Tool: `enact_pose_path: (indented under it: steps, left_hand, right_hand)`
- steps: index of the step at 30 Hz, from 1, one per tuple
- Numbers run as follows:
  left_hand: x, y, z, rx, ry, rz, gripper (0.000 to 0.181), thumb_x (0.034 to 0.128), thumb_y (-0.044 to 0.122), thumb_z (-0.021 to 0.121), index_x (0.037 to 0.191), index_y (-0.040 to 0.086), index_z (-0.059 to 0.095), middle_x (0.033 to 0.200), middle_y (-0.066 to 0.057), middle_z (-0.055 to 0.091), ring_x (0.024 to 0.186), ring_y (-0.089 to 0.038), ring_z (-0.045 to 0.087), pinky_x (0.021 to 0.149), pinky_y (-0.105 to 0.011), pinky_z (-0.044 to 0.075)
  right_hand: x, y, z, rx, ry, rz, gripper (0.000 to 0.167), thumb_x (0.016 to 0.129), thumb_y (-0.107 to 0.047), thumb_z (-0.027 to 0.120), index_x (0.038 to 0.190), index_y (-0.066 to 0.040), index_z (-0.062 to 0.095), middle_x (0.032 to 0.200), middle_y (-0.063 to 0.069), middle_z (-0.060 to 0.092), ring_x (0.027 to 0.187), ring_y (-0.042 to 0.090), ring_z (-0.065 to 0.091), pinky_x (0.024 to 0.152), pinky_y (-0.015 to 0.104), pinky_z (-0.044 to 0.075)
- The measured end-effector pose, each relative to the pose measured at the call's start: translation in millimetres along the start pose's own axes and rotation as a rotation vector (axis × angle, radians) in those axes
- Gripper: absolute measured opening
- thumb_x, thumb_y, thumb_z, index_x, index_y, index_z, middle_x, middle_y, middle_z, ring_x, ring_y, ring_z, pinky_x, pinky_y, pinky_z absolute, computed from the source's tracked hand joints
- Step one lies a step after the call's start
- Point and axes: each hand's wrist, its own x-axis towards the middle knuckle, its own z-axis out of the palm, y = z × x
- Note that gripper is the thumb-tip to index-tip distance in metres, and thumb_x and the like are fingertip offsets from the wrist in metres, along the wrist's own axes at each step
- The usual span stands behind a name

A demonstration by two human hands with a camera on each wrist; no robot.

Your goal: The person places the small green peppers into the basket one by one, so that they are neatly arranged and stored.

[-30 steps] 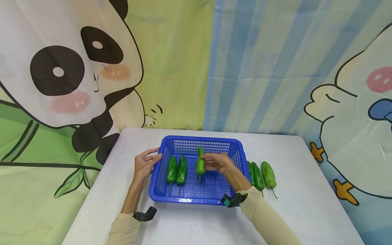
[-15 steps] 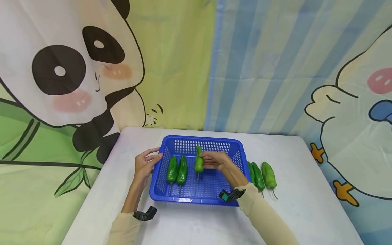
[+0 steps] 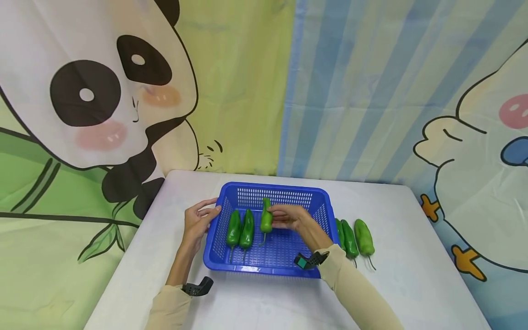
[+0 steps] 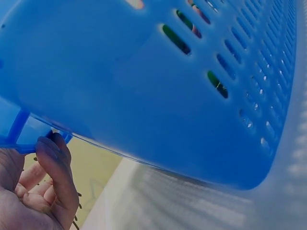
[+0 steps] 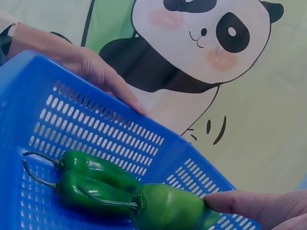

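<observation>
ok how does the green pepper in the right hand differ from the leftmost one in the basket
The held pepper is lighter green; the leftmost pepper is darker. The right hand pinches the held pepper, while the leftmost pepper lies in the blue basket, untouched. Both are long, smooth peppers with the stem end toward the basket's near side.

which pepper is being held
The light green pepper in the basket; the right hand pinches it. No hand touches the two darker peppers beside it or the peppers outside.
</observation>
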Motion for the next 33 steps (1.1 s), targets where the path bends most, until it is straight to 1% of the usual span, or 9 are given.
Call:
enact_pose_path:
  steps: [2,4,8,10,13,17,22,29,33]
  left_hand:
    - [0.4,0.4,0.6,0.001,0.001,0.002,0.046,0.1007,0.025,0.082,0.141,0.007,0.07,0.087,0.004,0.083,0.069,-0.011,0.078,0.056,-0.023,0.062]
    - [0.5,0.6,0.3,0.002,0.005,-0.003,0.046,0.1007,0.025,0.082,0.141,0.007,0.07,0.087,0.005,0.082,0.069,-0.011,0.078,0.056,-0.023,0.062]
    - [0.7,1.1,-1.3,-0.001,0.006,-0.011,0.046,0.1007,0.025,0.082,0.142,0.007,0.07,0.086,0.006,0.082,0.069,-0.01,0.078,0.056,-0.023,0.062]
    - [1.3,1.1,-1.7,-0.005,0.006,-0.005,0.046,0.1005,0.024,0.082,0.141,0.007,0.07,0.085,0.006,0.082,0.067,-0.01,0.077,0.055,-0.022,0.061]
    - [2.3,0.0,-2.0,-0.013,0.004,0.0,0.044,0.1002,0.023,0.082,0.14,0.006,0.071,0.084,0.005,0.082,0.065,-0.01,0.077,0.053,-0.021,0.06]
    - [3.2,-0.1,-1.9,-0.008,-0.001,-0.011,0.045,0.1001,0.024,0.082,0.14,0.007,0.071,0.086,0.005,0.083,0.066,-0.01,0.077,0.054,-0.022,0.06]
    - [3.5,1.5,-0.1,0.006,0.0,-0.007,0.047,0.1004,0.025,0.082,0.142,0.008,0.07,0.091,0.003,0.084,0.068,-0.011,0.078,0.056,-0.022,0.061]
    - [3.5,2.3,0.2,-0.002,0.001,0.007,0.045,0.1005,0.024,0.082,0.141,0.007,0.071,0.086,0.006,0.083,0.066,-0.01,0.078,0.053,-0.021,0.06]
    - [1.4,2.1,-0.8,-0.002,-0.003,0.011,0.046,0.1009,0.021,0.081,0.142,0.005,0.069,0.086,0.005,0.082,0.066,-0.01,0.078,0.052,-0.02,0.059]
  right_hand:
    - [1.6,0,0,0.005,0.006,0.0,0.039,0.094,-0.003,0.081,0.13,0.007,0.069,0.102,0.016,0.071,0.084,0.025,0.073,0.077,0.036,0.069]
    - [3.5,0,1,0.005,0.01,0.007,0.045,0.094,-0.003,0.081,0.134,0.009,0.066,0.109,0.018,0.07,0.087,0.026,0.073,0.08,0.037,0.069]
    - [7.4,1,5,0.0,0.019,0.018,0.054,0.092,-0.001,0.082,0.141,0.011,0.062,0.119,0.022,0.068,0.092,0.027,0.073,0.094,0.043,0.068]
    - [9.5,1,6,-0.007,0.023,0.021,0.055,0.092,0.0,0.082,0.142,0.011,0.061,0.121,0.024,0.068,0.093,0.029,0.073,0.101,0.047,0.065]
    - [12.3,2,8,-0.034,0.022,0.025,0.054,0.092,0.001,0.082,0.141,0.01,0.062,0.119,0.024,0.069,0.093,0.03,0.074,0.107,0.05,0.062]
    - [15.0,2,10,-0.058,0.007,0.042,0.052,0.093,0.001,0.081,0.141,0.01,0.061,0.115,0.022,0.069,0.09,0.029,0.074,0.108,0.052,0.061]
    - [17.1,3,9,-0.07,0.005,0.051,0.049,0.093,0.002,0.08,0.138,0.01,0.063,0.113,0.02,0.067,0.089,0.029,0.073,0.107,0.051,0.062]
    - [18.3,5,11,-0.092,0.01,0.062,0.054,0.094,0.002,0.081,0.143,0.011,0.06,0.121,0.024,0.068,0.094,0.031,0.075,0.111,0.051,0.059]
    - [19.0,10,12,-0.103,0.021,0.059,0.05,0.092,0.002,0.082,0.138,0.011,0.065,0.12,0.026,0.071,0.093,0.032,0.077,0.108,0.051,0.062]
